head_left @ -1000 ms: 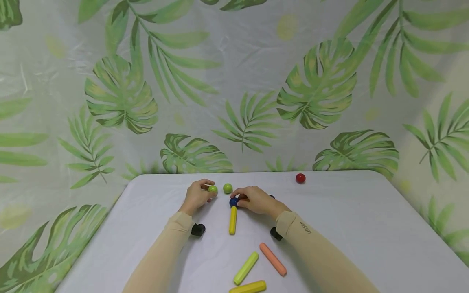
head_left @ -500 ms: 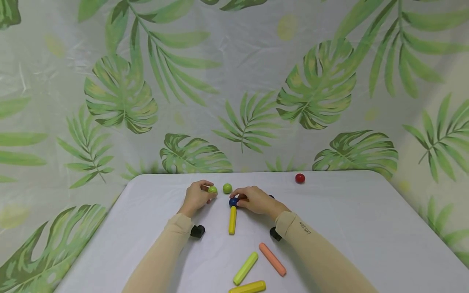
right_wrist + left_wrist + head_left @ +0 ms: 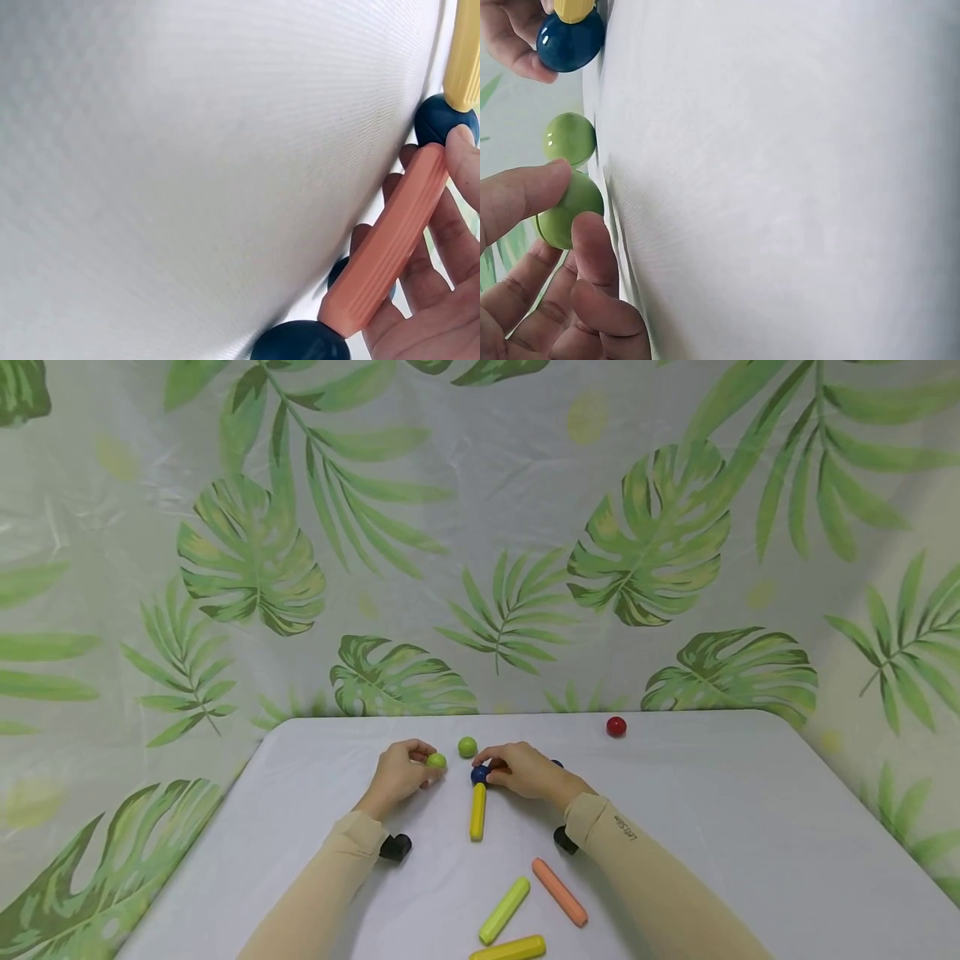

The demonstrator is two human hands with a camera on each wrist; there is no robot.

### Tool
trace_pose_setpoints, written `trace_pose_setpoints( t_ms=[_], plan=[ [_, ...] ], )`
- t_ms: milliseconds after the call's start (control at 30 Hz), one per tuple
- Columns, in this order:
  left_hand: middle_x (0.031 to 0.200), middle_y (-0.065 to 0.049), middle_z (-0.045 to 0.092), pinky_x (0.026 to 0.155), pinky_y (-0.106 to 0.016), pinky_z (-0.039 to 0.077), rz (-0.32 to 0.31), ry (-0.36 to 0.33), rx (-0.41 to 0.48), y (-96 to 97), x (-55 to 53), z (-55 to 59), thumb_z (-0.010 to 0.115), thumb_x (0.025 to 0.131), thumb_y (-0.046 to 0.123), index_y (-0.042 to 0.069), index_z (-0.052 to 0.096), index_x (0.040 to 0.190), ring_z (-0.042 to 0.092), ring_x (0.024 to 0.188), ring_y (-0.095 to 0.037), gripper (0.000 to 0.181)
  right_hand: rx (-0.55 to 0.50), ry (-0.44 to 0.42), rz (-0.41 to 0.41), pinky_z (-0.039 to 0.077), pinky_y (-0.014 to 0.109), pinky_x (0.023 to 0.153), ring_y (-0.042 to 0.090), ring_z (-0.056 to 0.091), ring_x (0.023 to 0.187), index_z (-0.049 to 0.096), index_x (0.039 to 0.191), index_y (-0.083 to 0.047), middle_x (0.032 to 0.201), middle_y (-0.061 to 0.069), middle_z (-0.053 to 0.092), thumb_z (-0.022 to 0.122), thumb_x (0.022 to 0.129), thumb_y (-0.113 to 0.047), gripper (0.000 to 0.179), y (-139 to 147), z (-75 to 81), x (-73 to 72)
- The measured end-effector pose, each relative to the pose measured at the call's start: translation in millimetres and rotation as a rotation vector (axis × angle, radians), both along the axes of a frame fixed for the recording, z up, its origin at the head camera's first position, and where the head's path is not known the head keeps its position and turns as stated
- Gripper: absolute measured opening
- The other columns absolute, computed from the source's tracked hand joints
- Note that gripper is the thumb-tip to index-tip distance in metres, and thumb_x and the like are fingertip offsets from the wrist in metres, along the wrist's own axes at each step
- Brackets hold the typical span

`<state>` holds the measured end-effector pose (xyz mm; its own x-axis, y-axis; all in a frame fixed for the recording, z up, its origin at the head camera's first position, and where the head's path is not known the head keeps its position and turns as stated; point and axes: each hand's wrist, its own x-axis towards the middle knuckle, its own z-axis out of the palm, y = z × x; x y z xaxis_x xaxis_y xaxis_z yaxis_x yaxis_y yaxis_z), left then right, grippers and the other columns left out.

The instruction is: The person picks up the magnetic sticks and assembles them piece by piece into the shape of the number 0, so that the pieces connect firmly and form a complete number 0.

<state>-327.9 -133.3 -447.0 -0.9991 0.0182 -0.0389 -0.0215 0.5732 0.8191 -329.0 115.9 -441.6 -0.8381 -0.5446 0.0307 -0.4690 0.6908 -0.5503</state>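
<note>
My left hand pinches a light green ball between thumb and fingers, just left of a second green ball on the table. To the right, my right hand grips a dark blue ball with thumb and fingertips. A yellow stick extends from that ball toward the wearer. In the right wrist view an orange stick also meets the blue ball and lies along the palm; another dark blue ball sits at its other end. A further blue ball shows partly behind the orange stick.
Nearer the wearer lie a loose orange stick, a lime stick and a yellow stick. A red ball rests near the back edge of the white table. Leaf-print cloth hangs behind.
My left hand has drawn slightly toward the wearer with its green ball, away from the back edge. The right hand stays on the blue ball, practically unmoved.
</note>
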Motion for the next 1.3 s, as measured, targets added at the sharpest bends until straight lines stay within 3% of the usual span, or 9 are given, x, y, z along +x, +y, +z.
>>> trace_pose_setpoints(
  t_ms=[267,733,1100,1300],
  plan=[
    [0.114,-0.010,0.076,0.065,-0.027,0.052,-0.076,-0.019,-0.040,-0.1,11.6,4.3,0.088,0.088,0.015,0.010,0.076,0.117,0.070,0.069,-0.017,0.031,0.009,-0.013,-0.013,0.058,0.038,0.098,0.015,0.069,0.102,0.072,0.135,-0.016,0.115,0.006,0.077,0.068,0.106,-0.009,0.030,0.5,1.0,0.7],
    [0.105,0.000,0.076,0.068,-0.030,0.053,-0.235,-0.015,-0.078,-0.7,46.3,15.0,0.092,0.085,0.017,0.016,0.077,0.110,0.068,0.078,-0.015,0.029,-0.011,-0.005,0.004,0.058,0.036,0.094,0.013,0.066,0.097,0.072,0.134,-0.014,0.111,0.006,0.076,0.068,0.105,-0.008,0.030,3.1,0.1,1.5],
    [0.100,-0.002,0.075,0.063,-0.026,0.056,-0.377,-0.001,-0.047,-5.5,78.1,9.9,0.091,0.083,0.012,0.011,0.077,0.108,0.066,0.075,-0.012,0.029,-0.012,0.010,0.013,0.059,0.037,0.095,0.014,0.069,0.100,0.072,0.133,-0.014,0.112,0.007,0.077,0.069,0.105,-0.009,0.029,2.8,-2.0,-0.3],
    [0.095,0.000,0.074,0.063,-0.023,0.055,-0.425,-0.008,-0.012,-4.8,92.8,6.5,0.094,0.081,0.012,0.010,0.074,0.104,0.065,0.075,-0.010,0.030,-0.007,0.014,0.010,0.058,0.037,0.094,0.014,0.068,0.100,0.072,0.134,-0.015,0.112,0.006,0.077,0.069,0.105,-0.009,0.029,1.8,-2.9,-1.2]
  ],
)
